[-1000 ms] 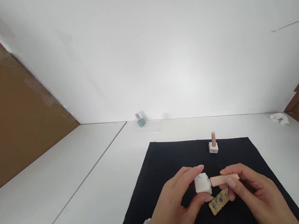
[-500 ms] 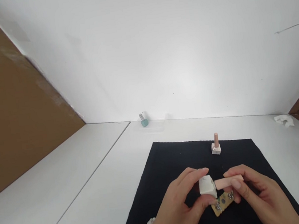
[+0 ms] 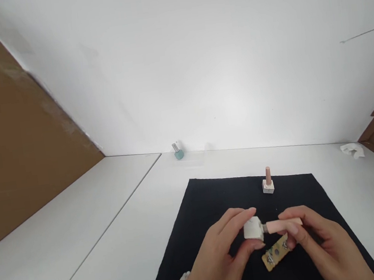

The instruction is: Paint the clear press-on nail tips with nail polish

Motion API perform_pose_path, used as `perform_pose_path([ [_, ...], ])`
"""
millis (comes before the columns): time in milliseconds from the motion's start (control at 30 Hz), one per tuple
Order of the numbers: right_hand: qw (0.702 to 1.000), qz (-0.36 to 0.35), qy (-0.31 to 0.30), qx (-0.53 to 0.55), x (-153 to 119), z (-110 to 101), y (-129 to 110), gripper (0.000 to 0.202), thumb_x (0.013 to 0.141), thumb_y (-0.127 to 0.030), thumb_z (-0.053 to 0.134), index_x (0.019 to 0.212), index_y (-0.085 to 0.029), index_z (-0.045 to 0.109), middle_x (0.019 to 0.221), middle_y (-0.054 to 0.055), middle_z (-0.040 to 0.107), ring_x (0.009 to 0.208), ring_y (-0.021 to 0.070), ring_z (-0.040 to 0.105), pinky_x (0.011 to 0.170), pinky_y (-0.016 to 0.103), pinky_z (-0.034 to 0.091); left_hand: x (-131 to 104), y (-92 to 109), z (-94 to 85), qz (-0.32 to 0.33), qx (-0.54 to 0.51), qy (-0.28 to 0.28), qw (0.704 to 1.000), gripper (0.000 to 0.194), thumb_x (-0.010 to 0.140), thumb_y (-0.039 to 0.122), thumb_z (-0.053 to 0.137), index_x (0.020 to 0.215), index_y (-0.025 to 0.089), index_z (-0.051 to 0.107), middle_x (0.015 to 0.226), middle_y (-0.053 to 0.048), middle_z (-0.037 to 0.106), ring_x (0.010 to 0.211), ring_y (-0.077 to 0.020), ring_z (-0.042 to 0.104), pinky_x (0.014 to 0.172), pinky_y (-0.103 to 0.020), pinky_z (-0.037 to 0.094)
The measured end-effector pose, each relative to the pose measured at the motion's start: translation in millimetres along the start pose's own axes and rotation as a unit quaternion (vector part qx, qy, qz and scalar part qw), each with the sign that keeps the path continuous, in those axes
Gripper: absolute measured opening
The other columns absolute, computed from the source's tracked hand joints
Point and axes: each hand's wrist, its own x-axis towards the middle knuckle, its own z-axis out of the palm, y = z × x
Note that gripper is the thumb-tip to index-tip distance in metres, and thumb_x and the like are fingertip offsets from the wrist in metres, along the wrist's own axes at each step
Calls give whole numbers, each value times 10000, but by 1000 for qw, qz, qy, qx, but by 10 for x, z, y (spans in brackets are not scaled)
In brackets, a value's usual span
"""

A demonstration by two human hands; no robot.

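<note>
My left hand (image 3: 219,257) pinches a white, square nail polish bottle (image 3: 252,230) between thumb and fingers, tipped on its side with the neck toward the right. My right hand (image 3: 324,241) grips the long pink cap (image 3: 276,226), which lies in line with the neck. A short stretch of the neck shows between cap and bottle; whether the brush is partly out I cannot tell. Under my hands is a small tan strip with shiny metal bits (image 3: 276,253), partly hidden by the right fingers. Further back stands a second nail polish bottle (image 3: 268,186) with a pink cap, upright.
A black cloth (image 3: 230,194) lies on the white table (image 3: 117,241). Near the back wall a teal nail polish bottle (image 3: 179,154) leans at a tilt. Crumpled white tissue (image 3: 353,150) sits at the back right. Brown panels (image 3: 17,134) border the left and right sides.
The white bottle has moved slightly left with my left hand, and a little more of the neck shows beside the pink cap. More of the tan strip is uncovered.
</note>
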Motion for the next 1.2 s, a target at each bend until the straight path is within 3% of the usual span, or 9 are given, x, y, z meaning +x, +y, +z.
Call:
perform_pose_path([
  [100,991,81,63,81,52,-74,7,321,990,-568,600,1019,-291,760,669,-7,709,643,163,710,609,188,583,80,-17,-73,-61,-17,43,997,420,938,215,700,1325,377,671,1197,-13,728,1053,-204,731,927,-291,598],
  [200,966,141,116,183,109,-109,9,419,911,-658,663,978,-258,772,640,-2,652,637,166,651,628,216,572,177,-89,-147,-154,-54,84,983,271,909,327,692,1178,317,726,1133,-29,732,1011,-229,736,901,-341,609],
  [367,929,200,101,294,158,-104,-36,484,817,-684,758,957,-222,784,662,3,635,626,158,553,636,256,525,281,-281,-170,-277,-82,99,952,235,814,418,715,963,250,646,1021,-53,787,1019,-288,753,941,-442,588],
  [600,916,217,101,321,128,-58,-85,473,826,-664,762,1005,-226,771,714,11,658,635,162,522,627,284,477,304,-524,-83,-297,-19,124,946,229,766,404,727,898,229,662,1022,-84,806,1055,-336,735,985,-508,533],
  [900,909,225,103,334,116,-49,-39,484,854,-654,748,1142,-265,736,819,12,712,658,140,502,628,248,462,249,-602,-44,-305,24,125,944,255,850,404,659,1034,232,623,1168,-117,774,1174,-343,703,1019,-516,528],
  [1067,906,230,85,345,139,-75,-73,472,841,-649,766,1066,-235,766,819,23,706,654,138,511,624,250,472,181,-477,-15,-288,84,152,942,462,878,430,617,1255,183,520,1358,-202,577,1357,-425,499,1094,-630,415],
  [1133,905,228,92,348,157,-90,-80,481,819,-651,783,1030,-219,780,809,28,699,647,139,511,624,260,480,167,-373,6,-260,92,142,951,328,902,424,576,1149,209,572,1259,-154,592,1291,-389,524,1093,-586,418],
  [1200,902,226,103,352,173,-99,-69,484,809,-649,793,1017,-213,788,799,28,696,640,138,509,623,265,482,151,-272,42,-235,79,93,964,150,905,379,572,935,246,634,1060,-77,634,1076,-322,620,991,-497,496],
])
